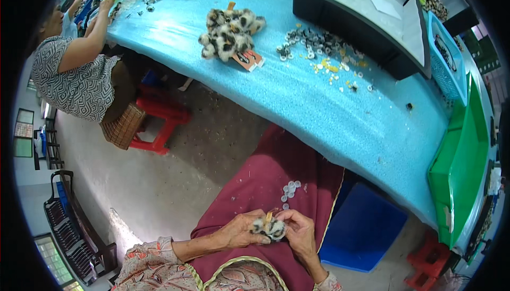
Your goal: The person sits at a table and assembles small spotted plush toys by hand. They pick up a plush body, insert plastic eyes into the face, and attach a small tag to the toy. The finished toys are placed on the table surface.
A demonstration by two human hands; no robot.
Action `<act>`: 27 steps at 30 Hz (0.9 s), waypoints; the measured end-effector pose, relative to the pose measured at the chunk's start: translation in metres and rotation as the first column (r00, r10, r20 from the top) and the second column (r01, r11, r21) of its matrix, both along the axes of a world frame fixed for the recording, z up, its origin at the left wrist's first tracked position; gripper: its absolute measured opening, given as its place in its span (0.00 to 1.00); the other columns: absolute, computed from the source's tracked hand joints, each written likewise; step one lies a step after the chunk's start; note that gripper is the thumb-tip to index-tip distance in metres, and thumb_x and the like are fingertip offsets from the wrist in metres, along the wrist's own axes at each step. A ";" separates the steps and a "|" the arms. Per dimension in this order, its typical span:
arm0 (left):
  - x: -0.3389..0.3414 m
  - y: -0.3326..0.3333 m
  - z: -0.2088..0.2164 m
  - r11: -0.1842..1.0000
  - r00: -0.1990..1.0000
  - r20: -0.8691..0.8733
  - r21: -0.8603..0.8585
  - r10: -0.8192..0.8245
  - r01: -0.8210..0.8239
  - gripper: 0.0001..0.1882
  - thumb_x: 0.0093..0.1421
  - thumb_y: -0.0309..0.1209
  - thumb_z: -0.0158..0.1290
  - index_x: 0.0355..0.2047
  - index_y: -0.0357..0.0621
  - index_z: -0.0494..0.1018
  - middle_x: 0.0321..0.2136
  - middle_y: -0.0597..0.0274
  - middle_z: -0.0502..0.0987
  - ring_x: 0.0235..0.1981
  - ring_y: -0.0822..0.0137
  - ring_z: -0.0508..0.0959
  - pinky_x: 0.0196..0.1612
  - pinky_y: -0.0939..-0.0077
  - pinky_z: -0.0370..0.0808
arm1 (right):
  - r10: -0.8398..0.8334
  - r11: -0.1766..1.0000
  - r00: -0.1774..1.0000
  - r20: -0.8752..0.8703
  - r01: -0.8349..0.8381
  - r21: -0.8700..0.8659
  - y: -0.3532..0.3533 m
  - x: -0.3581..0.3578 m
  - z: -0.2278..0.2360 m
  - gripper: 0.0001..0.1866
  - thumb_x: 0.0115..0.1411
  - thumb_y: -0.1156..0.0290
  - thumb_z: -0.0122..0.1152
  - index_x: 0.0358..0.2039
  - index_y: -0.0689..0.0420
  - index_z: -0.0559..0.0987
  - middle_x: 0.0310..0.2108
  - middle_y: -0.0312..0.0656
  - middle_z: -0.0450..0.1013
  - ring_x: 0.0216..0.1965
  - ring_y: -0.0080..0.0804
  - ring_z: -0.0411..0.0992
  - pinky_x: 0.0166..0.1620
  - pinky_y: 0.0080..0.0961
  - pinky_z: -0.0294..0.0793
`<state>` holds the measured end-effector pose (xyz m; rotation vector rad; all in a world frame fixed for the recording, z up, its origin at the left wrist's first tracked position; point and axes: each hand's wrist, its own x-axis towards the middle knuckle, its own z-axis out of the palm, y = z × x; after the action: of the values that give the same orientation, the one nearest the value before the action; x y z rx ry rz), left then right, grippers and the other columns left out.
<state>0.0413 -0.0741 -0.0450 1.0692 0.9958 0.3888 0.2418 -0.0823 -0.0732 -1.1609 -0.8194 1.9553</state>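
Over my lap I hold a small plush toy point(269, 229) of white, black and grey spotted fur, with a yellow-orange tab standing up from its top. My left hand point(240, 231) is closed around its left side. At its right edge, the fingers of my right hand point(299, 231) are bent and pressed against the fur; whether they pinch some smaller part is hidden. Just beyond the toy, several clear round plastic discs point(290, 189) lie on my maroon apron point(239, 187).
On the blue-covered table point(265, 86) lie a heap of similar plush toys point(228, 33), cards point(248, 60) and scattered small black, white and yellow parts point(324, 52). A black tray point(361, 30), blue basket point(447, 57) and green tray point(461, 158) stand right. A co-worker point(74, 73) sits far left.
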 end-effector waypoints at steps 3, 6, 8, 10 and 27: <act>0.007 -0.003 0.001 0.961 0.981 0.004 0.198 0.196 -0.193 0.22 0.49 0.30 0.62 0.44 0.41 0.71 0.40 0.61 0.70 0.44 0.64 0.72 0.46 0.70 0.70 | -0.032 0.999 0.999 -0.031 0.032 -0.012 -0.002 -0.001 -0.001 0.08 0.57 0.83 0.56 0.38 0.64 0.71 0.38 0.39 0.71 0.40 0.22 0.71 0.45 0.18 0.70; 0.005 0.001 0.007 0.965 0.980 -0.093 0.210 0.178 -0.155 0.21 0.51 0.25 0.59 0.46 0.42 0.68 0.37 0.57 0.73 0.42 0.61 0.75 0.45 0.70 0.71 | -0.039 0.999 0.999 -0.022 0.040 0.013 -0.007 -0.002 0.003 0.09 0.57 0.81 0.57 0.39 0.64 0.70 0.39 0.39 0.71 0.40 0.22 0.71 0.46 0.18 0.70; 0.010 0.002 0.016 0.939 0.971 -0.104 0.292 0.218 -0.179 0.17 0.52 0.20 0.54 0.44 0.40 0.69 0.35 0.55 0.74 0.38 0.58 0.76 0.42 0.68 0.73 | -0.058 0.998 0.998 -0.034 0.059 0.030 -0.009 -0.004 0.011 0.10 0.57 0.81 0.57 0.39 0.63 0.70 0.39 0.39 0.70 0.41 0.22 0.70 0.46 0.19 0.70; 0.010 0.000 0.011 0.897 0.967 -0.076 0.397 0.242 -0.193 0.16 0.50 0.19 0.54 0.42 0.38 0.71 0.33 0.56 0.75 0.36 0.61 0.76 0.40 0.71 0.73 | -0.048 0.995 0.999 -0.020 0.050 0.082 -0.010 -0.006 0.014 0.10 0.57 0.81 0.57 0.39 0.63 0.70 0.40 0.39 0.70 0.42 0.22 0.70 0.46 0.19 0.70; 0.012 0.010 0.002 0.692 0.932 -0.069 0.690 0.357 -0.214 0.14 0.43 0.22 0.51 0.33 0.36 0.74 0.31 0.54 0.73 0.31 0.57 0.75 0.35 0.69 0.73 | -0.119 0.970 0.959 0.257 0.058 0.236 -0.011 -0.022 0.026 0.06 0.53 0.84 0.54 0.32 0.63 0.71 0.28 0.37 0.71 0.28 0.18 0.70 0.31 0.17 0.72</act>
<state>0.0532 -0.0637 -0.0430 1.6376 1.2474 0.9772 0.2198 -0.0931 -0.0475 -1.3170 -1.0815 1.6026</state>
